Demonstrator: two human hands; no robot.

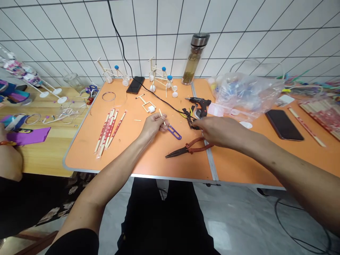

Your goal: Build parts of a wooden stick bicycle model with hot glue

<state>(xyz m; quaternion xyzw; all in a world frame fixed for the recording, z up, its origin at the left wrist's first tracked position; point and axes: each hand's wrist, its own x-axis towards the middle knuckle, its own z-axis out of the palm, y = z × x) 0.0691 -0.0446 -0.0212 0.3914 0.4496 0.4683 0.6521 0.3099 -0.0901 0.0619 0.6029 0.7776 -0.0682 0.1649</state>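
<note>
Centre frame: left hand (154, 126) is pinching a thin stick (162, 117) above the orange table (127, 156); right hand (220, 132) is hovering at the glue gun (200, 103), grip unclear. Risk: nozzle possibly burning fingertips.

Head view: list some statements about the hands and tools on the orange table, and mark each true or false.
1. The left hand pinches a thin wooden stick. True.
2. The glue gun is held in the left hand. False: it sits on the orange table, beyond the right hand.
3. The pliers lie on the orange table, by the right hand. True.
4. The bottle lies on its side. False: it stands upright by the tiled wall.
5. Left of the left hand lie wrapped chopsticks. True.
</note>
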